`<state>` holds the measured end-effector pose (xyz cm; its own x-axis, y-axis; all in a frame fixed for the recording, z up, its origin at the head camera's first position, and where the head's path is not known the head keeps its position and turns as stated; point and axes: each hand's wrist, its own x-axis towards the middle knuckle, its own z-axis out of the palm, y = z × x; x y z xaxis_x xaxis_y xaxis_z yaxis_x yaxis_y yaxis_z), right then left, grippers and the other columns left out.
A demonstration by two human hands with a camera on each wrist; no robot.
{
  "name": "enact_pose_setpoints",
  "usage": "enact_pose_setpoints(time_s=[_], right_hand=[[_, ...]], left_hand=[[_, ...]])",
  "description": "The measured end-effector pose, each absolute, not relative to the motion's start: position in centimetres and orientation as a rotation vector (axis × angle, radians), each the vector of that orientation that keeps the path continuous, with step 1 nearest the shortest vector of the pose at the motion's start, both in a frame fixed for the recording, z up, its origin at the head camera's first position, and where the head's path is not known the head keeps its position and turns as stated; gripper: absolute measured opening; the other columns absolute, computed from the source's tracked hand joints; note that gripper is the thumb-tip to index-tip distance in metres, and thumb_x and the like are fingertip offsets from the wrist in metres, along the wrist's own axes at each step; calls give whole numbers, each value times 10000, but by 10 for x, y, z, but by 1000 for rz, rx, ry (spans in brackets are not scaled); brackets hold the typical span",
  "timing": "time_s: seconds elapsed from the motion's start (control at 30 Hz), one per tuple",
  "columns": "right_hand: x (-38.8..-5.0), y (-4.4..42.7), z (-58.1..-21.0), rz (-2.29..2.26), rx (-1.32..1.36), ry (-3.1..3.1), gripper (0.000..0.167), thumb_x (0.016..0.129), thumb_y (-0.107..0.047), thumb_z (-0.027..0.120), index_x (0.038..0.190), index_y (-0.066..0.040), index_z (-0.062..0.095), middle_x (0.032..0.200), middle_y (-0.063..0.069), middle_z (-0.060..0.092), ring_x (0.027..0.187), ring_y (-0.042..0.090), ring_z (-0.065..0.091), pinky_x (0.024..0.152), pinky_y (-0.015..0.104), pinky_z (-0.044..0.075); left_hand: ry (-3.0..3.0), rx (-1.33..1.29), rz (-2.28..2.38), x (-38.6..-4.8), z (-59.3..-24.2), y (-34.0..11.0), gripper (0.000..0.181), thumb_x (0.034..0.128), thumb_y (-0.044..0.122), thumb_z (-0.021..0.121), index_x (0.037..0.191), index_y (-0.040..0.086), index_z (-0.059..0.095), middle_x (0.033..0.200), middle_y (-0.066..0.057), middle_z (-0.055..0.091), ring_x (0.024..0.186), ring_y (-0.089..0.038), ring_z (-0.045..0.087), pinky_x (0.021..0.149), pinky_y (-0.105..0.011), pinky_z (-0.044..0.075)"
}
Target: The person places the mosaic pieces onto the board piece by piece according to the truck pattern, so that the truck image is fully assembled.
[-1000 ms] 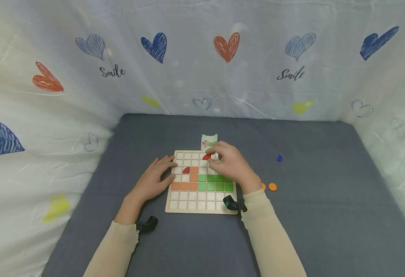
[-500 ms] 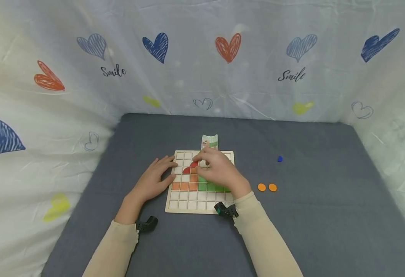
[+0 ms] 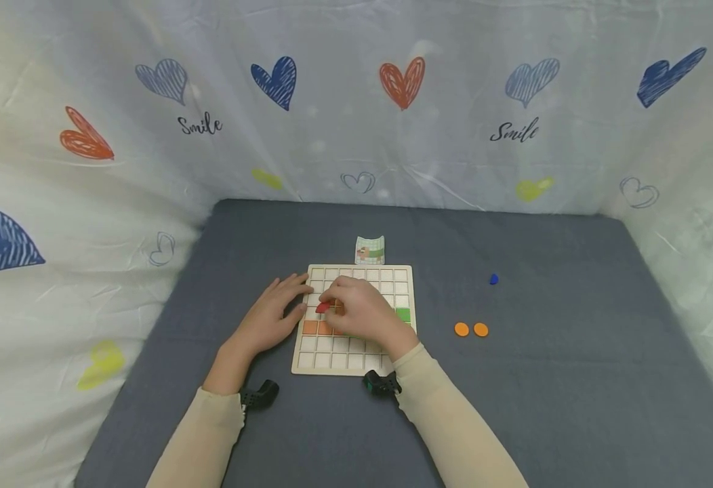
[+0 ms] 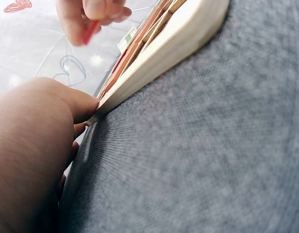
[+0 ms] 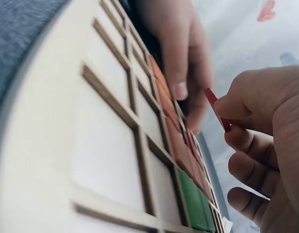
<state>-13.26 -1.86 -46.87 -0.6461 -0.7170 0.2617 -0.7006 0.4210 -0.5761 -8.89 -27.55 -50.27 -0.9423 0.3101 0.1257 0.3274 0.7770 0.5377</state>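
My right hand point(image 3: 362, 308) hovers over the wooden grid board point(image 3: 322, 367), pinching a small thin red piece point(image 3: 322, 308) between thumb and forefinger. In the right wrist view that red piece point(image 5: 215, 108) is tilted and held clear of the board; the other fingers are loosely bent. My left hand point(image 3: 271, 317) rests at the board's left edge with extended fingers, its thumb touching the rim in the left wrist view. Orange square tiles point(image 3: 310, 328) and green square tiles point(image 3: 403, 314) sit in the grid, partly hidden by my right hand.
A small printed card point(image 3: 370, 251) lies against the board's far edge. To the right on the dark grey cloth point(image 3: 552, 379) are an orange disc point(image 3: 461, 329), a second orange disc point(image 3: 481, 329) and a small blue piece point(image 3: 494, 279). A white curtain point(image 3: 332, 135) stands behind.
My right hand has moved left and toward me across the board, carrying the red piece from the top rows to the left side. My left hand has stayed put.
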Motion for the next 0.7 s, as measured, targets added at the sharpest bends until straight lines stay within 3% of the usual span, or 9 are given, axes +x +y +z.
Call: enact_pose_setpoints(time_s=[0.3, 0.7], right_hand=[[-126, -37, -477, -885, -1362, 2743, 232, 981, -163, 754, 1195, -149, 840, 1069, -38, 715, 908, 116, 662, 829, 320, 586], [-120, -48, -483, -753, -1367, 2851, 221, 994, -182, 738, 1187, -188, 847, 1030, -50, 708, 807, 93, 602, 712, 305, 500]], left_hand=[[-2928, -540, -894, -90, -502, -277, 404, 1146, 289, 617, 1521, 138, 634, 1742, -30, 401, 1644, -281, 294, 1397, -477, 107], [-2907, -556, -908, -87, -502, -275, 406, 1144, 294, 622, 1512, 126, 642, 1730, -78, 418, 1632, -320, 317, 1392, -512, 134]])
